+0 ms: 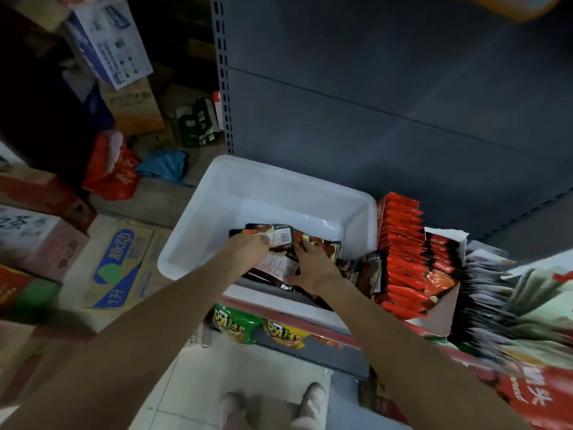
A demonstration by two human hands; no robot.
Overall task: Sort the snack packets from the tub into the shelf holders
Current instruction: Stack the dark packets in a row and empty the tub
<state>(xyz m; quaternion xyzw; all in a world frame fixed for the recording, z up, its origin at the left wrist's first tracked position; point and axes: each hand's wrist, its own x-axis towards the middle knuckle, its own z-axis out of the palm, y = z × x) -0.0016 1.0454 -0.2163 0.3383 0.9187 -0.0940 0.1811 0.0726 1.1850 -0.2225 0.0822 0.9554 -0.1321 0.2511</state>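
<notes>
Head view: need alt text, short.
Both hands reach into a white tub on a shelf: the left hand and right hand rest on dark snack packets. Red packets fill a holder to its right.

The left hand [248, 246] covers part of the dark packets [279, 243], its fingertips out of sight. Grey packets [483, 290] at right smear into blur. An orange thing [508, 7] is cut off up top.
</notes>
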